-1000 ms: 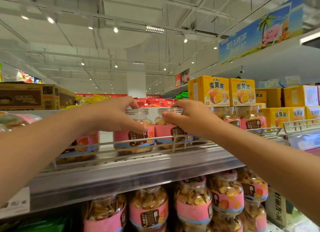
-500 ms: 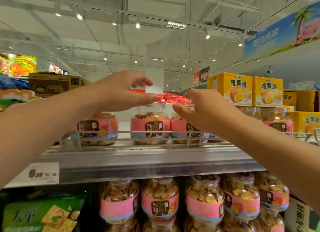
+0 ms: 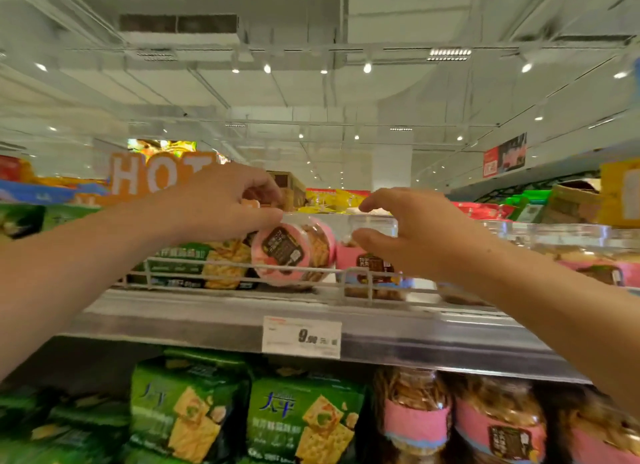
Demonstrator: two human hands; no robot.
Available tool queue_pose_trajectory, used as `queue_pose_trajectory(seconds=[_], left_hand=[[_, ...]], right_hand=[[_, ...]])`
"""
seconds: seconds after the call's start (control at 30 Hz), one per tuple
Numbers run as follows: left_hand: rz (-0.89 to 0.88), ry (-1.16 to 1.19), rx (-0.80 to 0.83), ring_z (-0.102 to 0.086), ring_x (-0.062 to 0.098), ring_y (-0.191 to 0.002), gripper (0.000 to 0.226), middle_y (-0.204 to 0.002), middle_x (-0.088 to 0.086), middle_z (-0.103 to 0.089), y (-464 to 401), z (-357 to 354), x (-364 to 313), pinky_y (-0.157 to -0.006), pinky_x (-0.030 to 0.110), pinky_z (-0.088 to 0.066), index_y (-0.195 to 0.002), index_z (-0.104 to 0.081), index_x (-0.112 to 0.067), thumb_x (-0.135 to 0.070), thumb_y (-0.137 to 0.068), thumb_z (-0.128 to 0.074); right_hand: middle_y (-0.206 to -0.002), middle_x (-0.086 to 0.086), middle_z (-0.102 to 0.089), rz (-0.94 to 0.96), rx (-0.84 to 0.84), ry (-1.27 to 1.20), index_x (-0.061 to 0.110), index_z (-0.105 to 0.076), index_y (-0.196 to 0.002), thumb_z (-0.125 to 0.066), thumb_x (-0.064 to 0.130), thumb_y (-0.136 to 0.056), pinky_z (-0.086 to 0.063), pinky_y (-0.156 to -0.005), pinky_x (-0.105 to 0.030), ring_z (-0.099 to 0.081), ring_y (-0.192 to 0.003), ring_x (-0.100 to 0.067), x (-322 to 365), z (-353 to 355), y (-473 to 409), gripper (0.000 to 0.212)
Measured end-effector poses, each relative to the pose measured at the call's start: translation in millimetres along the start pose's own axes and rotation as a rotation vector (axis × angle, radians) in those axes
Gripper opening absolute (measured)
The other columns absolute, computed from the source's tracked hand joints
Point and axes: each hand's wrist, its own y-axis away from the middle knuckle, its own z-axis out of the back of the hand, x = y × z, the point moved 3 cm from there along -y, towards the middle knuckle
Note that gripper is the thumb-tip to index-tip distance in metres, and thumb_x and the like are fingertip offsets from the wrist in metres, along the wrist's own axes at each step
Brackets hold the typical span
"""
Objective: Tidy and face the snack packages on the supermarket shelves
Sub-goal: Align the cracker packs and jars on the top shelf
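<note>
Newly tilted jar (image 3: 292, 252), lid hidden.

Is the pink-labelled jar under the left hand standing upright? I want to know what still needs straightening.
No. The pink-labelled jar leans over sideways behind the wire rail under the left hand, while the jar beside it stands upright.

a clear snack jar (image 3: 294, 252) with a pink band and dark label lies tipped on its side behind the shelf rail (image 3: 242, 273). just right of it, a matching jar (image 3: 372, 255) stands upright behind the same rail.
</note>
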Motion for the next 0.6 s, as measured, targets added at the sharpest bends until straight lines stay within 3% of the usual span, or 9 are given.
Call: queue_pose_trajectory(seconds=[0.1, 0.23, 0.3, 0.37, 0.47, 0.6], left_hand=[[-0.042, 0.004, 0.09, -0.051, -0.011, -0.092, 0.031, -0.097, -0.032, -0.052, -0.4, -1.2, 15.7, -0.067, 0.012, -0.036, -0.105, -0.056, -0.047, -0.055, -0.076, -0.065], [-0.147, 0.0, 0.232, -0.051, -0.003, -0.107, 0.048, -0.114, -0.03, -0.049, -8.7, -11.0, 18.9, -0.08, 0.017, -0.04, -0.115, -0.046, -0.054, -0.062, -0.073, -0.066], [-0.163, -0.054, 0.312, -0.047, 0.0, -0.112, 0.062, -0.127, -0.027, -0.043, -16.9, -17.7, 18.4, -0.086, 0.025, -0.039, -0.126, -0.042, -0.053, -0.068, -0.071, -0.066], [-0.166, -0.106, 0.391, -0.044, 0.001, -0.112, 0.071, -0.124, -0.029, -0.041, -26.1, -22.5, 17.1, -0.085, 0.025, -0.035, -0.132, -0.038, -0.052, -0.071, -0.069, -0.067], [-0.164, -0.083, 0.499, -0.051, -0.002, -0.103, 0.078, -0.11, -0.034, -0.046, -38.7, -26.0, 15.8, -0.079, 0.02, -0.037, -0.131, -0.038, -0.054, -0.073, -0.063, -0.07], [-0.177, -0.003, 0.576, -0.057, 0.001, -0.105, 0.073, -0.119, -0.023, -0.054, -52.2, -23.8, 18.5, -0.091, 0.03, -0.049, -0.115, -0.048, -0.059, -0.078, -0.049, -0.074]], right_hand=[[-0.127, 0.002, -0.06, -0.048, 0.005, 0.035, 0.028, -0.054, -0.129, -0.055, 0.052, -0.09, -0.033, -0.072, -0.023, -0.043, -0.069, -0.003, 6.5, -5.6, -9.3, 0.047], [-0.13, 0.001, -0.06, -0.159, 0.069, 0.038, 0.031, -0.052, -0.132, -0.054, 0.053, -0.089, -0.043, -0.074, -0.026, -0.065, -0.082, -0.011, 3.2, -12.1, -15.4, 0.048], [-0.125, 0.003, -0.062, -0.202, 0.099, 0.041, 0.035, -0.054, -0.13, -0.053, 0.055, -0.089, -0.045, -0.068, -0.022, -0.066, -0.086, -0.013, 0.2, -14.7, -18.3, 0.046], [-0.112, 0.005, -0.067, -0.223, 0.111, 0.027, 0.037, -0.06, -0.121, -0.053, 0.056, -0.089, -0.042, -0.058, -0.014, -0.064, -0.078, -0.007, -0.9, -15.9, -20.9, 0.038], [-0.095, 0.011, -0.068, -0.22, 0.122, -0.018, 0.035, -0.065, -0.108, -0.052, 0.053, -0.09, -0.048, -0.054, -0.015, -0.063, -0.07, -0.003, -0.3, -19.5, -23.8, 0.028], [-0.089, 0.011, -0.068, -0.219, 0.102, -0.075, 0.033, -0.066, -0.102, -0.055, 0.048, -0.088, -0.058, -0.061, -0.028, -0.065, -0.068, -0.006, -3.4, -21.5, -25.0, 0.023]])
